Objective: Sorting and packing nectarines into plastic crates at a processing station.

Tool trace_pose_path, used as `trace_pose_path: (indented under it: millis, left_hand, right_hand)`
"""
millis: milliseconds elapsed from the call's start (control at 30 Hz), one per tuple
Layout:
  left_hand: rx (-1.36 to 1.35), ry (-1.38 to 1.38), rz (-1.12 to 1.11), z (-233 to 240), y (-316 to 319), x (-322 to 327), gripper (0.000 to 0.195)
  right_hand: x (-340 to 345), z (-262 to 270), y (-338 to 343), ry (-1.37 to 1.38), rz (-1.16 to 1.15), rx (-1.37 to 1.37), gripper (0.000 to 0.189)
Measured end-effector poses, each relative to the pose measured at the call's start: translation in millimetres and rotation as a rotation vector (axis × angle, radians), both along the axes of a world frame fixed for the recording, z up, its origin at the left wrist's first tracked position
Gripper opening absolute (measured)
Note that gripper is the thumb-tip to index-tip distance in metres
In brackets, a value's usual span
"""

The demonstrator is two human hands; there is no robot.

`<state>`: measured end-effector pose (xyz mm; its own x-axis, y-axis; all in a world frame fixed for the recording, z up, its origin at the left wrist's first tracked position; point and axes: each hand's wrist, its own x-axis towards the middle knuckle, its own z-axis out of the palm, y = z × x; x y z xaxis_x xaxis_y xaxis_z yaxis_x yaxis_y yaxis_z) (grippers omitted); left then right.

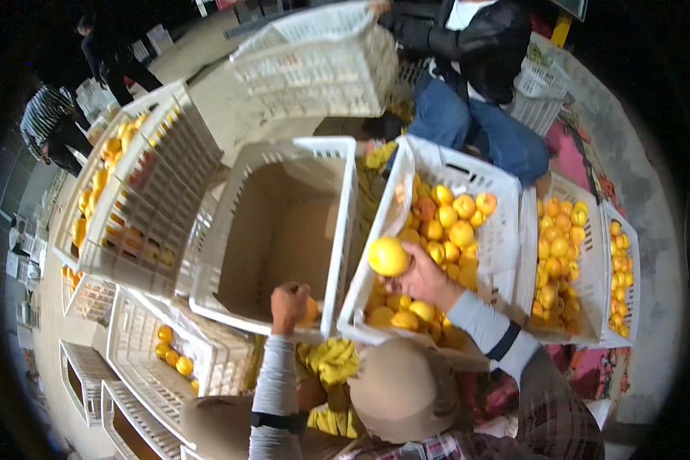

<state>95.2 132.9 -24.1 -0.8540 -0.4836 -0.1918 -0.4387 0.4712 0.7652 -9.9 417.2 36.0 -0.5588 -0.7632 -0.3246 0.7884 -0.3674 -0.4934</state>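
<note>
My right hand (424, 277) grips a large yellow fruit (388, 256), perhaps a peach, above a white plastic crate (459, 154) with pale lining. Many yellow-orange fruits (461, 233) fill that crate, some with a red blush. My left hand (288, 305) is closed around an orange fruit (310, 311), partly hidden by the fingers. It is over the near rim of another white crate (349, 230), whose brown inner lining (299, 230) shows. The two crates stand side by side in front of me.
A tilted crate (155, 201) of fruit is on the left; a lower crate (138, 328) holds several fruits. More fruit crates (592, 299) line the right. Opposite, a seated person (466, 115) has a hand on a raised white crate (316, 75). Yellow cloth (328, 362) lies near my knees.
</note>
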Motion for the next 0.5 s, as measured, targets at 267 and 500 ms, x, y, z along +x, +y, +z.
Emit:
trace_pose_path:
  millis: [267, 500]
  left_hand:
    - [-0.2, -0.211, -0.37, -3, 13, -6, 0.023]
    - [0.366, 0.327, -0.115, 77, 60, -31, 0.032]
  right_hand:
    - [-12, 14, -8, 0.049, -0.05, 0.046, 0.048]
    - [-11, 25, -26, 0.047, -0.068, -0.071, 0.046]
